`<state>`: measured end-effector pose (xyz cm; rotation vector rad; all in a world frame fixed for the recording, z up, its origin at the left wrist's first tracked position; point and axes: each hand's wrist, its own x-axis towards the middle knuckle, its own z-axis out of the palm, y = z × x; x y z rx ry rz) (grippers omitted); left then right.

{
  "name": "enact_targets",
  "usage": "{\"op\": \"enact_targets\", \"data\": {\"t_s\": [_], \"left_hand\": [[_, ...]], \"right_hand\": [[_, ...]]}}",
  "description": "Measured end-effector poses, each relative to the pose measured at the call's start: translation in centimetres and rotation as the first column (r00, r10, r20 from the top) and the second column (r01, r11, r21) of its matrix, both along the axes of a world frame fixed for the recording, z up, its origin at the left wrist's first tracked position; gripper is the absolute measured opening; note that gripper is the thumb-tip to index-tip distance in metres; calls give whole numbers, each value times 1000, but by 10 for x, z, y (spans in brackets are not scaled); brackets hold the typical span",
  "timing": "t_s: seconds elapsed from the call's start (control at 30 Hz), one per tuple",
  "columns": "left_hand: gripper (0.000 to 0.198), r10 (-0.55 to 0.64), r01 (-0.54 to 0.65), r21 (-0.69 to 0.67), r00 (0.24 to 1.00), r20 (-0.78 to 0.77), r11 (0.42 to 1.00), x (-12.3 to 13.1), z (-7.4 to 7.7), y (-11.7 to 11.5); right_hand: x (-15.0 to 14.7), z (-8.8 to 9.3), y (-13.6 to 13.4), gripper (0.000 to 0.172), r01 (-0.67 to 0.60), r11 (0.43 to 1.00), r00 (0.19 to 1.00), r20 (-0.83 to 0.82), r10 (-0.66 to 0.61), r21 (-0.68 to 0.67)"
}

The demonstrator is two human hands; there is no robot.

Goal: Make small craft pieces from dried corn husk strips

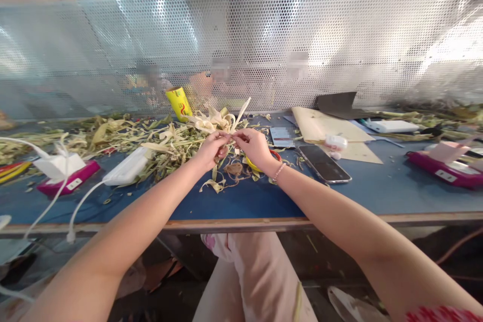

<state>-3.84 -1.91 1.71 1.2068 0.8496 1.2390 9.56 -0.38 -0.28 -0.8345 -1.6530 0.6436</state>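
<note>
My left hand (214,150) and my right hand (253,145) meet above the middle of the blue table, fingertips pinched together. Just behind the fingertips is a flower-shaped bunch of pale dried leaf strips (214,119), with one long strip pointing up to the right. Both hands seem to grip its near end; the fingers hide the exact hold. Scissors with yellow and red handles (253,165) lie partly under my right hand. A small tangle of brown twine (233,169) rests on the table below the hands.
Dried leaves (101,133) cover the left and back. A yellow tube (178,103) stands tilted by the perforated metal screen (256,35). At right are a phone (324,163), beige paper (320,126) and a purple power strip (445,173). White cables (85,206) hang at left.
</note>
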Motion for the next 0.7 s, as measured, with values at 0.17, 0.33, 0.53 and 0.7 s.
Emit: {"op": "enact_targets", "data": {"t_s": [0.17,0.33,0.53,0.7], "left_hand": [[18,0,1,72,1000,-20,997,1,-2,0],[14,-6,5,65,1000,19,998,2,-3,0],[15,23,-24,34,1000,20,999,2,-2,1],[16,68,-68,42,998,0,997,3,-2,0]], "right_hand": [[-2,3,-2,8,-51,992,987,-158,32,-117],[-2,1,1,8,-66,988,982,-187,40,-137],[-2,2,1,8,-69,984,985,-169,40,-167],[-3,3,1,8,-73,984,990,-130,52,-162]]}}
